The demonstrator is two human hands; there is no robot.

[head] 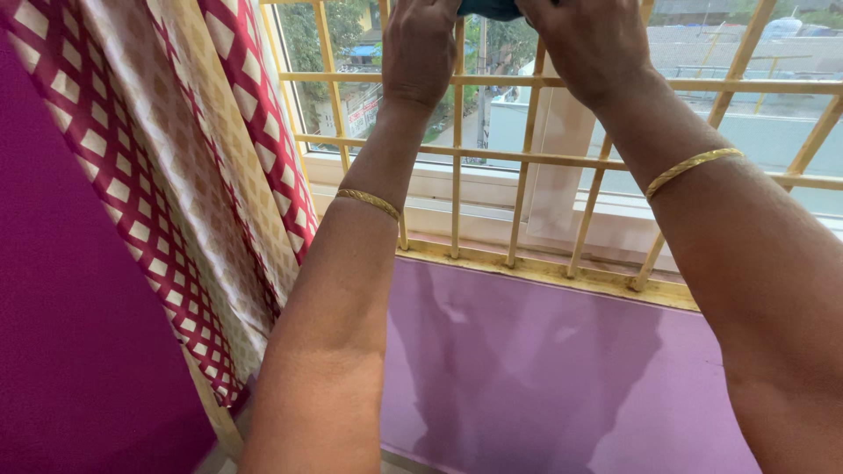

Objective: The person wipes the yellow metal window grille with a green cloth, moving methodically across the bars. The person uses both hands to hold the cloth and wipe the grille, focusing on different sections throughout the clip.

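Observation:
Both my arms reach up in front of a window with a yellow metal grille (527,158). My left hand (420,48) and my right hand (590,44) are raised to the top edge of the view, both closed on a dark teal cloth (490,9), of which only a small piece shows between them. The fingers are cut off by the top of the view. Each wrist wears a thin gold bangle.
A red and cream checked curtain (176,175) hangs at the left beside a dark magenta wall (61,351). Below the grille runs a white window frame and a lilac wall (527,377). Buildings and trees lie outside.

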